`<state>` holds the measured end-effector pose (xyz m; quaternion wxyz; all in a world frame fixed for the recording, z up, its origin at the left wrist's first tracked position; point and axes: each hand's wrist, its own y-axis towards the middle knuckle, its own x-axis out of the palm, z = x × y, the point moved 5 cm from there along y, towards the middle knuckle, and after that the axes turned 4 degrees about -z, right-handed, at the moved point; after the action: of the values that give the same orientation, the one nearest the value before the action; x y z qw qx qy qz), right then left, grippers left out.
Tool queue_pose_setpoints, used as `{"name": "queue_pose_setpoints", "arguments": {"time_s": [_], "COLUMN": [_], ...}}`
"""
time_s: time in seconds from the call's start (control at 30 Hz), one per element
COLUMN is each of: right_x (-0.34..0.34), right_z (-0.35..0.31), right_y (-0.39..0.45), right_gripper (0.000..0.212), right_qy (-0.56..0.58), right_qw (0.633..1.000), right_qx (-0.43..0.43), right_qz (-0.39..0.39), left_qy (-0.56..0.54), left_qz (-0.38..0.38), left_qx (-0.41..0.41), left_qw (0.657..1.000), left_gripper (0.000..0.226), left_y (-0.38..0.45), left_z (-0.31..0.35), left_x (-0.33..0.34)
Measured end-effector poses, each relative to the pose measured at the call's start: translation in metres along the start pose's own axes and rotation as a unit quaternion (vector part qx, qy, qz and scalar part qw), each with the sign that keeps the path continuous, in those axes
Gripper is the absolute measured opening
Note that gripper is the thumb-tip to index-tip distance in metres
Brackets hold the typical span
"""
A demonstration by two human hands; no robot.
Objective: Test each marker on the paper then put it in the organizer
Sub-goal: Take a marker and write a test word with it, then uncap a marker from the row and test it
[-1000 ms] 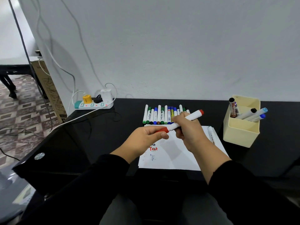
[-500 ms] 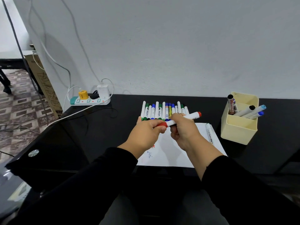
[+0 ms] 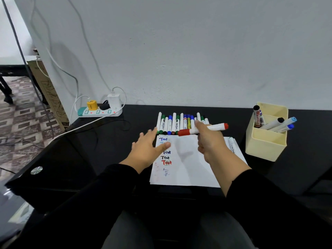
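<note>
My right hand (image 3: 210,141) grips a capped red marker (image 3: 203,129), held level above the top edge of the white paper (image 3: 190,169). The paper carries several "Test" words in blue, black and red down its left side. My left hand (image 3: 147,150) is open with fingers spread, its thumb over the paper's top left corner. A row of several markers (image 3: 177,124) lies just beyond the paper. The cream organizer (image 3: 265,139) stands at the right with several markers upright in it. One white marker (image 3: 232,143) lies on the paper's right edge.
A white power strip (image 3: 99,112) with plugs and cables sits at the table's back left corner. The black table (image 3: 71,159) ends at the left over a patterned floor. A cardboard box (image 3: 46,88) leans against the wall there.
My left hand has let go of the red marker's cap end and opened, dropping toward the paper's corner. The capped marker stays in my right hand, now a little further right.
</note>
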<state>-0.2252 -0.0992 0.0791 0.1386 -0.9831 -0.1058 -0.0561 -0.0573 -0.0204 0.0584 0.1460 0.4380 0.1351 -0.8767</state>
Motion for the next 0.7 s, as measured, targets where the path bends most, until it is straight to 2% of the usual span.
{"name": "queue_pose_setpoints", "arguments": {"time_s": [0.13, 0.2, 0.27, 0.4, 0.57, 0.7], "right_x": [-0.020, -0.029, -0.038, -0.053, -0.071, -0.083], "right_z": [-0.015, -0.019, -0.022, -0.024, -0.029, -0.035], "right_y": [0.007, 0.011, 0.018, 0.028, 0.035, 0.046], "right_gripper": [0.019, 0.018, 0.033, 0.053, 0.055, 0.054], "right_qy": [-0.066, -0.082, -0.129, -0.212, -0.252, -0.248], "right_qw": [0.990, 0.980, 0.965, 0.929, 0.899, 0.893], "right_qx": [-0.101, -0.147, -0.173, -0.182, -0.172, -0.160], "right_qz": [0.068, 0.105, 0.148, 0.243, 0.314, 0.340], "left_qy": [0.115, 0.135, 0.155, 0.208, 0.218, 0.219], "left_qz": [-0.001, -0.010, -0.015, 0.005, 0.012, 0.011], "left_qx": [-0.113, -0.137, -0.142, -0.123, -0.125, -0.128], "left_qw": [0.987, 0.981, 0.977, 0.970, 0.968, 0.967], "left_gripper": [0.081, 0.080, 0.079, 0.077, 0.076, 0.076], "left_y": [0.009, 0.008, 0.006, 0.003, 0.003, 0.003], "left_z": [-0.034, -0.044, -0.052, -0.059, -0.059, -0.058], "left_x": [0.018, 0.029, 0.038, 0.047, 0.047, 0.048]}}
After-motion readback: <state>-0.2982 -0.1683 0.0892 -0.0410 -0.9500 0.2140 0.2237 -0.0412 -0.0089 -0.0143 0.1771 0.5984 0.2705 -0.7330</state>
